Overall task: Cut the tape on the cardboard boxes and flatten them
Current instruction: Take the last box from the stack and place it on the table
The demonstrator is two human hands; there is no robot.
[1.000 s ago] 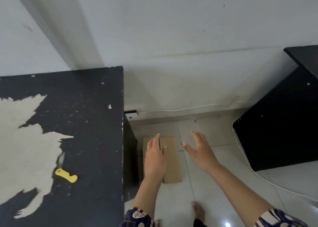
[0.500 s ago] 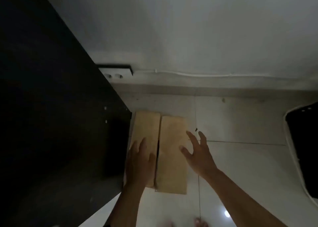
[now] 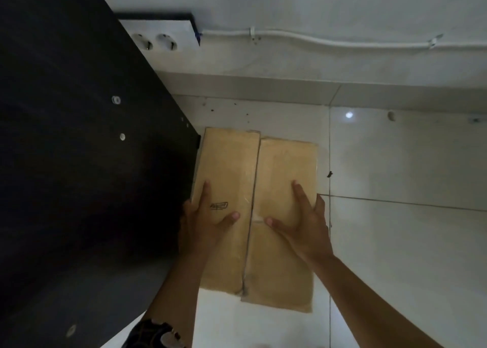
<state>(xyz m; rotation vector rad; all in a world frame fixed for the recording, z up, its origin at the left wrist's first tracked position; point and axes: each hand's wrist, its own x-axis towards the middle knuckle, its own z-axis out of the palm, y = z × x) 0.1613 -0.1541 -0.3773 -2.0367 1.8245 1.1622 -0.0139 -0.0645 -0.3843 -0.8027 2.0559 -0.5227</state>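
Two cardboard boxes lie on the white tiled floor (image 3: pixel 395 242), side by side and touching along a seam, long axes running from the person toward the wall (image 3: pixel 316 5). The left box (image 3: pixel 226 168) sits just beside the black desk (image 3: pixel 79 136) panel; the right box (image 3: pixel 284 163) lies on the far side of the left box from the desk. The left hand (image 3: pixel 203 223) rests on the left box, fingers straight over its desk-side edge, thumb spread across the top near a small printed mark. The right hand (image 3: pixel 303 223) lies on the right box, fingers extended, outer fingers wrapping its far edge. A double socket (image 3: pixel 158 40) sits on the wall beyond the boxes.
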